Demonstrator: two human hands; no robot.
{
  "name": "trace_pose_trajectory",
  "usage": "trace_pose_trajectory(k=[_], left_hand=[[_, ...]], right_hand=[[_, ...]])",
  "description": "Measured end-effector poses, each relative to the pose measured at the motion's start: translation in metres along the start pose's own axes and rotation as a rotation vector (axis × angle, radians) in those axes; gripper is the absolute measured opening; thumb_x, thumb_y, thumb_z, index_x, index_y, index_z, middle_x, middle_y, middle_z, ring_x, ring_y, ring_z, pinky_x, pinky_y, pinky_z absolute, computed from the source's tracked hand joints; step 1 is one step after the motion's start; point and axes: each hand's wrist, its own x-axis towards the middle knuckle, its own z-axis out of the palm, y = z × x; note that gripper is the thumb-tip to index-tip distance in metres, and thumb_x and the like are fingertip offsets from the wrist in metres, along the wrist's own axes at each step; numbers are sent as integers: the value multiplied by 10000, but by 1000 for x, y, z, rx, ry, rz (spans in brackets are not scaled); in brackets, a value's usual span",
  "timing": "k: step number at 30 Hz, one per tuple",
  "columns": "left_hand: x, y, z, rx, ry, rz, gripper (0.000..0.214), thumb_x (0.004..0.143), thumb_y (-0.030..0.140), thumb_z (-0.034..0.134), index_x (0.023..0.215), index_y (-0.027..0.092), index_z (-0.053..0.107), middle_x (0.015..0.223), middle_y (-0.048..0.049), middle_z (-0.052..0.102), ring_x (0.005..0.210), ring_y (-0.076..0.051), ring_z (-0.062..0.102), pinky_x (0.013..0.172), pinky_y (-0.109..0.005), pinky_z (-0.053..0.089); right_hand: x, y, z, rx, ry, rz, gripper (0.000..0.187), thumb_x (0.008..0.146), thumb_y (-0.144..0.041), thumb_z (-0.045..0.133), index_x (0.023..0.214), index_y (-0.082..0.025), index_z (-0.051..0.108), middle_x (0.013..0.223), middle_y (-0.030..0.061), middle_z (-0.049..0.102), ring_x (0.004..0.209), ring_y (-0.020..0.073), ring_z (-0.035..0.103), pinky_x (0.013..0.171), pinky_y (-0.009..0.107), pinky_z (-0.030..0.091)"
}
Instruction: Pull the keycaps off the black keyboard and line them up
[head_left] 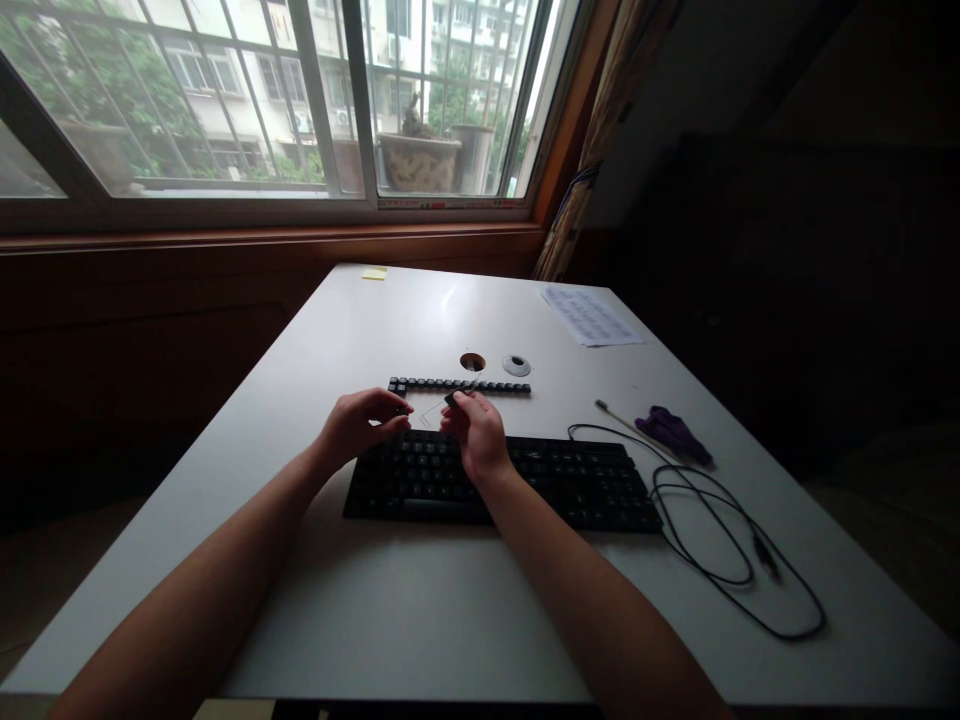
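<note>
Head view: your right hand (480, 433) holds a wire tool (451, 399); at its nine o'clock, your left hand (361, 417) is narrow, contents unclear.

No text can be read. Marks on the keyboard (551, 482) and the row of loose keys (429, 384) are too small; print on the paper (591, 318) and the window frame's printed strip (450, 204) is blurred.

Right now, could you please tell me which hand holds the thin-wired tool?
The right hand, pinching the dark tool handle; the left hand isn't holding it.
</note>
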Motion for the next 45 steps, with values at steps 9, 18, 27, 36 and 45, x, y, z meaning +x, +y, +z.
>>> trace_pose_trajectory(k=[9,18,27,36,45], left_hand=[[3,15,5,-471,68,-113,293,856,335,710,1033,145,576,1058,-139,728,903,-259,737,777,-404,609],[2,11,5,-539,125,-178,280,888,364,664,1046,144,594,1017,-133,743,923,-268,736,770,-380,601],[4,13,7,-636,50,-246,272,887,361,673,1024,158,553,1029,-131,746,913,-272,739,745,-366,594],[5,14,10,-680,116,-232,251,825,245,754,971,174,563,1027,-75,737,894,-204,737,805,-300,560],[4,10,8,-788,53,-276,302,748,263,819,942,160,612,956,-64,740,897,-205,731,721,-243,561]], right_hand=[[-1,5,-1,-96,22,-162,154,849,-361,546,803,-221,500,638,-42,544,512,104,515,506,234,461],[0,9,-3,-139,-17,-207,135,865,-349,529,821,-223,506,688,-40,540,564,109,539,530,231,455],[-4,8,0,-140,-45,-254,122,883,-302,504,801,-211,507,678,-46,576,579,104,557,589,241,484],[-10,6,4,-84,-111,-231,198,870,-281,589,923,-239,402,763,-54,652,611,126,665,660,316,567],[-6,7,2,-130,-84,-309,210,892,-219,523,1077,-247,429,782,-58,611,491,65,516,486,208,420]])
